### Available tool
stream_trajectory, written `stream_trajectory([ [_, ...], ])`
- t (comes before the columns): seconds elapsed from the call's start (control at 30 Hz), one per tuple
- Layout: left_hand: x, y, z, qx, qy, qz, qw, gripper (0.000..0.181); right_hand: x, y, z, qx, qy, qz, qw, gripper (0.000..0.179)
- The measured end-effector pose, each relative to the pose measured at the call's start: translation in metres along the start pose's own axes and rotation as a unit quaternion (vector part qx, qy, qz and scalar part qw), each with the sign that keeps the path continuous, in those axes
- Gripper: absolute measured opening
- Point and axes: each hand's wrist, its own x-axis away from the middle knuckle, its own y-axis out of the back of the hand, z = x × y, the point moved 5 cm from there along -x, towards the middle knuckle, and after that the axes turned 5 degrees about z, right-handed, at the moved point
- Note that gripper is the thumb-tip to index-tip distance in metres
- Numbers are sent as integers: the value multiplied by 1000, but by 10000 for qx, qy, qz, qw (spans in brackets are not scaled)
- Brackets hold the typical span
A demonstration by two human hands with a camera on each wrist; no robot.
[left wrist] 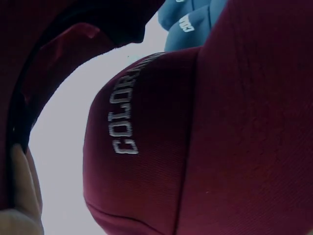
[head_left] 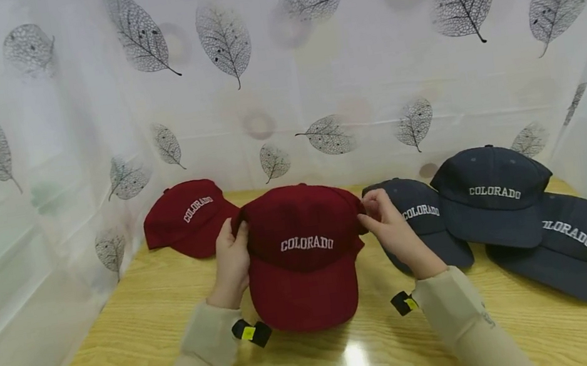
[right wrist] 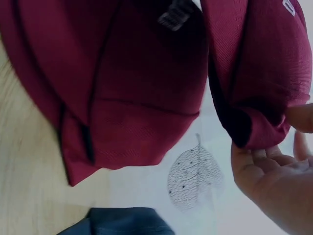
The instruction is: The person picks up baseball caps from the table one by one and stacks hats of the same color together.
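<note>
Both hands hold up a dark red baseball cap (head_left: 303,219) with white COLORADO lettering, its brim toward the person. My left hand (head_left: 232,261) pinches its left side edge, the thumb in front. On the opposite side my right hand (head_left: 398,234) pinches the other edge; the right wrist view shows the thumb and fingers on the fabric of the held cap (right wrist: 264,117). Beneath it lies another red cap, seen in the left wrist view as a crown with lettering (left wrist: 142,122) and in the right wrist view as a panelled side (right wrist: 142,132). The held cap mostly hides it in the head view.
A further red cap (head_left: 190,217) lies at the back left of the wooden table (head_left: 140,339). At the right, three navy COLORADO caps overlap: one on the left (head_left: 425,226), one on top (head_left: 491,191), one lower right (head_left: 580,235). A leaf-patterned curtain (head_left: 279,84) surrounds the table.
</note>
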Motion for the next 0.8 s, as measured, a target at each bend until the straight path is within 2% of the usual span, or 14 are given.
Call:
stream_trajectory([
  [0.13, -3, -2, 7, -80, 90, -163, 9998, 11, -2, 2, -6, 405, -53, 109, 9991, 12],
  [0.4, -9, -3, 29, -112, 720, -349, 9967, 13, -5, 0, -14, 440, -260, 159, 9986, 31],
  [0.47, -11, -3, 31, -309, 677, -191, 9970, 15, -5, -1, -17, 492, -324, 182, 9981, 33],
  [0.53, -14, -4, 33, -642, 537, 95, 9964, 13, -6, -2, -21, 571, -404, 199, 9974, 34],
  [0.63, -16, -2, 35, -1331, 474, 471, 9888, 8, -6, -2, -25, 781, -503, 223, 9954, 36],
  [0.7, -17, 0, 37, -1690, 596, 647, 9817, 11, -7, -3, -28, 1031, -555, 247, 9928, 38],
  [0.8, -17, 4, 42, -2034, 1042, 894, 9694, 15, -7, -4, -33, 1466, -685, 315, 9863, 41],
])
